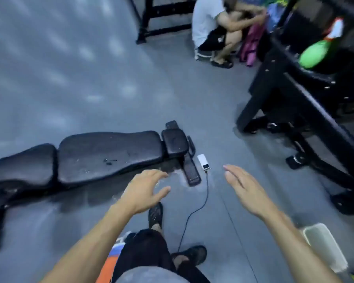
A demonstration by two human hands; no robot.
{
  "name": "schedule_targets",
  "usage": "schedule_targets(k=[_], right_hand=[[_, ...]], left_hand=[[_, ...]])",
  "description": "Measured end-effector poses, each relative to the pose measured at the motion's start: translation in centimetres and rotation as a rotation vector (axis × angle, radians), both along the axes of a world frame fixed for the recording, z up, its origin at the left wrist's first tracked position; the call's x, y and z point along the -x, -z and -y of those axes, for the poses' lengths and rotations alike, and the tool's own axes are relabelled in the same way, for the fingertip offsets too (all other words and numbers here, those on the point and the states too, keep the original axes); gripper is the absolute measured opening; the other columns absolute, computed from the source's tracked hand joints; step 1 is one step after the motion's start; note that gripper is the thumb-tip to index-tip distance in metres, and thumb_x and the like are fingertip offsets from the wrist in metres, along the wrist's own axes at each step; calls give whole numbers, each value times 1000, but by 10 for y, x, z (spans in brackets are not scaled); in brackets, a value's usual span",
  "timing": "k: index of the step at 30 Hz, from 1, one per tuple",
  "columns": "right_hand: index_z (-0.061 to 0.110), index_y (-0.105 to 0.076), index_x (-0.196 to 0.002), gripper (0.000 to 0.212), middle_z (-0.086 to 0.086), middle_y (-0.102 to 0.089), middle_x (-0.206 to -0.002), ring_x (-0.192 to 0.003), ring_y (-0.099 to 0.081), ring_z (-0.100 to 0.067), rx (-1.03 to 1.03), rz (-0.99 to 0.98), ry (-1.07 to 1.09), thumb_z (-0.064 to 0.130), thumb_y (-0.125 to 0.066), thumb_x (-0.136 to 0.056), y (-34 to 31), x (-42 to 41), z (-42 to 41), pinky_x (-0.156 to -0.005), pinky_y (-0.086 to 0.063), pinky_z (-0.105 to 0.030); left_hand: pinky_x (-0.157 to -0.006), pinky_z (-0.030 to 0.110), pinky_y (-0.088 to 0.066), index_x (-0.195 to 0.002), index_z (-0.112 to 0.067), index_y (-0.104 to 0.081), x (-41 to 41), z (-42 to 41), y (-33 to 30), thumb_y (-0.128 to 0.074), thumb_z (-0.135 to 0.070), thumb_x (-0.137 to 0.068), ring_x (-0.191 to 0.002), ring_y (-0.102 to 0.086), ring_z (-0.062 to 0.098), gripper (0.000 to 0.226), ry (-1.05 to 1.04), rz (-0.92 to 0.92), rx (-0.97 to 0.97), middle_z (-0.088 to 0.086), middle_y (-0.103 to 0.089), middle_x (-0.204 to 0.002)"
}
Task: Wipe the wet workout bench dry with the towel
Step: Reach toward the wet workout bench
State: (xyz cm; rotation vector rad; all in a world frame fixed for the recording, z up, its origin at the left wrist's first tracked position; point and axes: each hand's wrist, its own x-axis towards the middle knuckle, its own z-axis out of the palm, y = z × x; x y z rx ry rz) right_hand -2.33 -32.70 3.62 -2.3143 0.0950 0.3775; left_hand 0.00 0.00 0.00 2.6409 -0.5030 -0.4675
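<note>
The black padded workout bench [102, 154] lies low across the left and middle of the floor, with damp specks on its long pad and a small head pad [174, 142] at its right end. My left hand [143, 190] hovers just in front of the bench's right end, fingers spread, holding nothing. My right hand [245, 188] is stretched out flat further right over the floor, also holding nothing. I see no towel in either hand.
A white power bank [204, 163] with a black cable [200, 207] lies on the grey floor by the bench foot. A black rack frame [307, 111] fills the right. A person [215, 29] squats at the back. A pale bin [325, 246] stands at bottom right.
</note>
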Motion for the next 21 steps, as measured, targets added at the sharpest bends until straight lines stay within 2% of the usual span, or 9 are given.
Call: schedule_targets(k=[2,5,7,10,15,21], right_hand=[[25,-51,-147,73,11,-45,-152,-141,-34,0,30,-18,-183,72,-27,-96,17,-25,-47,-112,-11,-7],[27,-45,-151,70,12,-37,-159,-150,-25,-5,76,-83,-416,67,-29,-95,37,-58,-129,-122,-13,-22],[30,-40,-153,74,12,-34,-162,-152,-22,-5,107,-75,-560,72,-24,-94,46,-78,-188,-125,-14,-29],[31,-36,-156,86,11,-31,-164,-154,-18,-7,143,-68,-752,81,-14,-90,55,-107,-277,-126,-13,-30],[27,-33,-158,67,7,-28,-166,-155,-14,-10,177,-59,-979,62,-26,-101,59,-136,-409,-126,-11,-30],[23,-33,-158,87,4,-31,-165,-155,-19,-14,160,-29,-1186,75,-9,-92,61,-163,-512,-126,-11,-29]], left_hand=[[-109,37,-41,-135,-28,-57,15,-54,11,-47,-62,-94,-131,-51,15,54,-179,-8,1,-10,-59,-138],[-115,39,-37,-138,-23,-57,45,-125,30,-43,-65,-92,-138,-48,23,64,-433,-23,-19,0,-57,-145],[-120,41,-32,-142,-25,-54,59,-162,39,-40,-68,-90,-145,-41,25,70,-575,-45,-14,1,-51,-151],[-124,42,-23,-148,-27,-48,71,-214,46,-35,-70,-90,-152,-29,22,73,-741,-56,-2,-2,-41,-159],[-126,41,-13,-151,-27,-43,79,-284,49,-33,-70,-90,-154,-22,21,75,-923,-55,21,-3,-36,-162],[-127,39,-10,-153,-27,-40,77,-345,47,-32,-68,-92,-155,-17,19,74,-1127,-43,34,-5,-34,-163]])
